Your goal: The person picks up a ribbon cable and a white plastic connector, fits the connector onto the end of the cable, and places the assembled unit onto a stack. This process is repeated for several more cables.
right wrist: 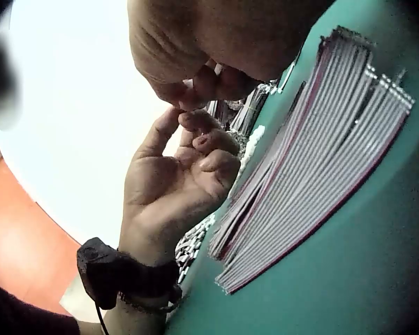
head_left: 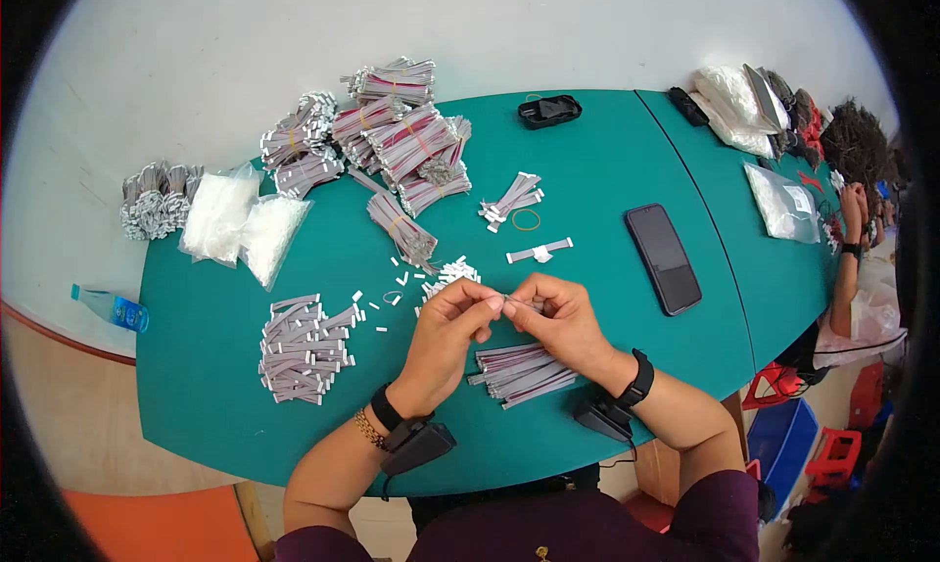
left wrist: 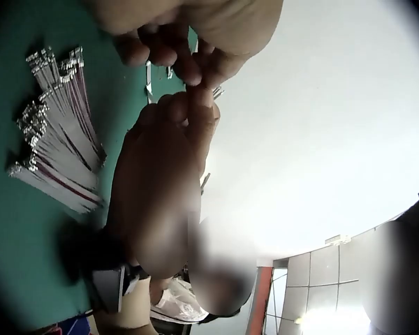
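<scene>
My left hand (head_left: 441,337) and right hand (head_left: 573,327) meet fingertip to fingertip over the middle of the table. Between them they pinch a small grey ribbon cable, mostly hidden by the fingers; its end (left wrist: 218,91) pokes out in the left wrist view. In the right wrist view the left hand (right wrist: 178,181) has thumb and index finger together, its other fingers curled. Just below the hands lies a fanned stack of grey ribbon cables (head_left: 524,374) with purplish edges. A heap of small white connectors (head_left: 455,273) sits right behind the left hand.
Cables with white ends (head_left: 305,351) are piled at left. Banded cable bundles (head_left: 406,141), bags of white parts (head_left: 223,214) and a black case (head_left: 548,112) stand farther back. A phone (head_left: 664,258) lies at right. Another person's hand (head_left: 854,210) is at the far right.
</scene>
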Demonstrator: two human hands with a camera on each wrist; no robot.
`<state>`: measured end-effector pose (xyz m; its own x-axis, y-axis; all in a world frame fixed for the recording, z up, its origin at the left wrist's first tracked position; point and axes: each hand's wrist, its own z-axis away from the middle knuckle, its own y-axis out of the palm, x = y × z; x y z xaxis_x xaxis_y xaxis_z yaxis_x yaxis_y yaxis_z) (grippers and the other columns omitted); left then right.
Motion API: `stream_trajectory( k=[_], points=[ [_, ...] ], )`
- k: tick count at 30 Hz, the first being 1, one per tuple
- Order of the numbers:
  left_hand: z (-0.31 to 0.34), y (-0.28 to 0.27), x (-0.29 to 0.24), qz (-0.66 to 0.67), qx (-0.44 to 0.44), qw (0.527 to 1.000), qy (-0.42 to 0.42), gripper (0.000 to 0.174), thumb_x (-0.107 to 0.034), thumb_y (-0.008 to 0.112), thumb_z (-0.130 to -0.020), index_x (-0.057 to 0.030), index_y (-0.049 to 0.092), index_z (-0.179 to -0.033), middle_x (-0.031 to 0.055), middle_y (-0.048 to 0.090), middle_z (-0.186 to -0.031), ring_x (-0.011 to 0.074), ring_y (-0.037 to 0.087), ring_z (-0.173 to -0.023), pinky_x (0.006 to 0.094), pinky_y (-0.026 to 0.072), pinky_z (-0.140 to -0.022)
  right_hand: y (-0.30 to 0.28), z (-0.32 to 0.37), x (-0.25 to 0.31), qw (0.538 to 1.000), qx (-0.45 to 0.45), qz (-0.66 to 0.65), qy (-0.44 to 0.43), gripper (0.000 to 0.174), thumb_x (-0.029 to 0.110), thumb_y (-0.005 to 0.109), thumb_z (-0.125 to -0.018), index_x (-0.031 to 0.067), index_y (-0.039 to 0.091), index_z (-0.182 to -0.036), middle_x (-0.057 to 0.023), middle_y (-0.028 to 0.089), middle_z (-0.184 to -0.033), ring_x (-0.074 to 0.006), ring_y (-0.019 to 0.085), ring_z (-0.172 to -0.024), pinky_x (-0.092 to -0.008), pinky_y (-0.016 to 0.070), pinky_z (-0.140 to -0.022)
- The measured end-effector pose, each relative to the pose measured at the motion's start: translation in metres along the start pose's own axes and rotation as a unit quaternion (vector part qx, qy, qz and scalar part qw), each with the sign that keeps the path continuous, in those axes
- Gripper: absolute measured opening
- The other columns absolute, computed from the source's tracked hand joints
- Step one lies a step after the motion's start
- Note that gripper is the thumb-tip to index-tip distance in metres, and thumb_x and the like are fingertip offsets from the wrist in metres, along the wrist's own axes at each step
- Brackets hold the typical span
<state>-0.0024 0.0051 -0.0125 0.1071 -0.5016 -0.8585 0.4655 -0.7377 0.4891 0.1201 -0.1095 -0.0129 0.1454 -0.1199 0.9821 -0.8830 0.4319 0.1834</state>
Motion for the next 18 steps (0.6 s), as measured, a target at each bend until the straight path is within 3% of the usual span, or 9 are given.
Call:
stream_trajectory(
  k=[2,6,8,11,15,18],
  points=[
    [-0.003,-0.004,-0.002,-0.015,0.021,1.0,-0.014,0.009,-0.011,0.06,-0.087,-0.0038,0.06,-0.093,0.001,0.06,-0.084,0.0058,0.049,-0.07,0.0211,0.038,-0.062,-0.003,-0.001,-0.001,1.0,-0.001,-0.001,0.001,0.008,0.007,0.061,-0.087,0.0029,0.058,-0.081,0.0045,0.054,-0.067,0.0003,0.044,-0.059,-0.0169,0.0319,-0.05],
    [-0.009,-0.01,-0.021,-0.199,0.02,0.979,0.041,0.014,-0.009,0.061,-0.086,-0.0035,0.06,-0.098,-0.0007,0.059,-0.082,0.0046,0.047,-0.069,0.0201,0.0382,-0.062,-0.007,-0.003,-0.001,1.0,-0.017,-0.01,0.002,0.009,0.007,0.062,-0.086,0.0032,0.058,-0.079,0.0044,0.053,-0.065,-0.0001,0.044,-0.058,-0.017,0.0324,-0.05],
    [-0.014,-0.02,-0.03,-0.31,-0.012,0.944,0.114,0.016,-0.008,0.063,-0.084,-0.0035,0.061,-0.099,-0.0016,0.058,-0.081,0.004,0.046,-0.067,0.0194,0.0383,-0.061,-0.01,-0.005,0.001,1.0,-0.023,-0.014,0.002,0.01,0.007,0.062,-0.086,0.0032,0.057,-0.078,0.0043,0.053,-0.065,-0.0003,0.045,-0.058,-0.017,0.0329,-0.05],
    [-0.014,-0.034,-0.045,-0.463,-0.057,0.878,0.105,0.016,-0.005,0.064,-0.081,-0.004,0.063,-0.097,-0.0021,0.057,-0.078,0.0038,0.045,-0.064,0.0203,0.0382,-0.057,-0.011,-0.005,0.001,0.999,-0.027,-0.024,0.007,0.01,0.007,0.062,-0.086,0.0032,0.057,-0.078,0.0042,0.053,-0.065,-0.0005,0.045,-0.058,-0.0171,0.0334,-0.05],
    [-0.012,-0.045,-0.042,-0.569,-0.075,0.813,0.097,0.015,-0.002,0.067,-0.075,-0.003,0.065,-0.09,-0.0031,0.055,-0.072,0.0045,0.043,-0.062,0.0226,0.0367,-0.054,-0.012,-0.006,0.0,0.999,-0.027,-0.031,-0.004,0.01,0.006,0.062,-0.085,0.0033,0.057,-0.077,0.0042,0.053,-0.065,-0.0006,0.045,-0.057,-0.0172,0.0336,-0.05],
    [-0.017,-0.041,-0.028,-0.592,-0.079,0.789,0.145,0.015,-0.003,0.068,-0.073,-0.0035,0.065,-0.087,-0.0003,0.056,-0.07,0.0097,0.047,-0.061,0.0257,0.0383,-0.055,-0.013,-0.007,-0.003,0.999,-0.027,-0.034,-0.009,0.01,0.006,0.062,-0.085,0.0032,0.057,-0.077,0.0043,0.053,-0.064,-0.0006,0.045,-0.057,-0.0174,0.0333,-0.05]
  ],
)
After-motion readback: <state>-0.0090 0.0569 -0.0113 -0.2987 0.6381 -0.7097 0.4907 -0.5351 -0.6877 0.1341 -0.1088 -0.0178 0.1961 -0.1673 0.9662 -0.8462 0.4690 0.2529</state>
